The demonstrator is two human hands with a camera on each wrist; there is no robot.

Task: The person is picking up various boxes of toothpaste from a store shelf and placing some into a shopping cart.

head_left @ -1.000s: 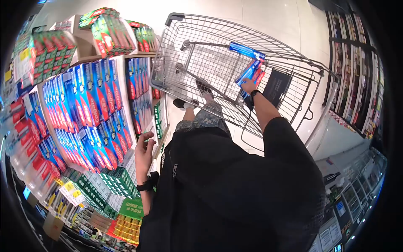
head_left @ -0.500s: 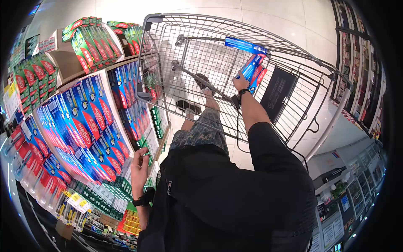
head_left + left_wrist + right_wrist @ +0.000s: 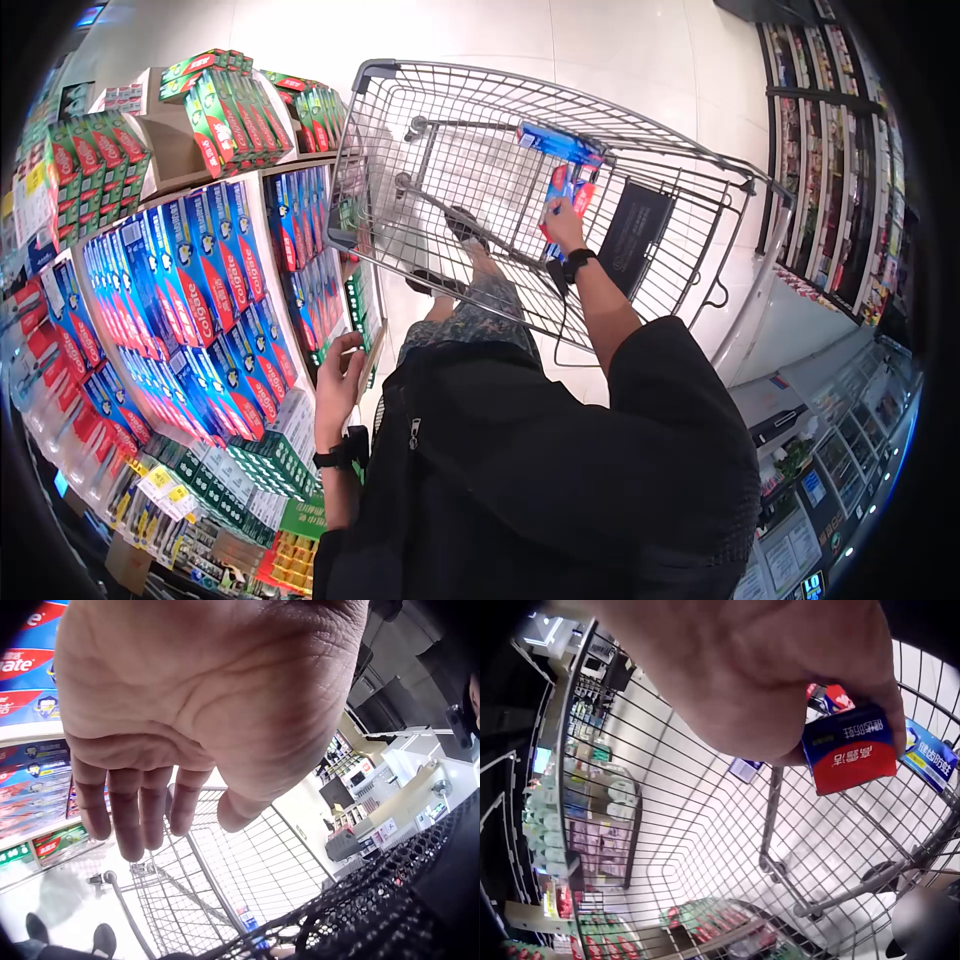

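Toothpaste boxes [image 3: 566,186] were in your right hand [image 3: 566,226], pinched between the thumb and curled fingers and held down inside the cart [image 3: 372,160], above its wire floor. The right wrist view showed one carton plainly and what looked like a second behind it, though the count could not be settled. A loose box [image 3: 560,143] already lay just beyond your right fingertips, up against the cart's far wire wall, so I judged the loading partly done: one carton was delivered, and the ones in your grip were in the basket but not yet let go. What remained, as far as could be seen, was to release them. Your left hand [image 3: 340,375] was open, with the fingers relaxed and nearly straight, and it held nothing. It hung close to the edge of the stocked shelf [image 3: 200,270]; whether it touched that edge I could not tell. The held cartons looked long and narrow, made of blue cardboard with a red end panel and white lettering. Their corners were crisp and showed no dents.
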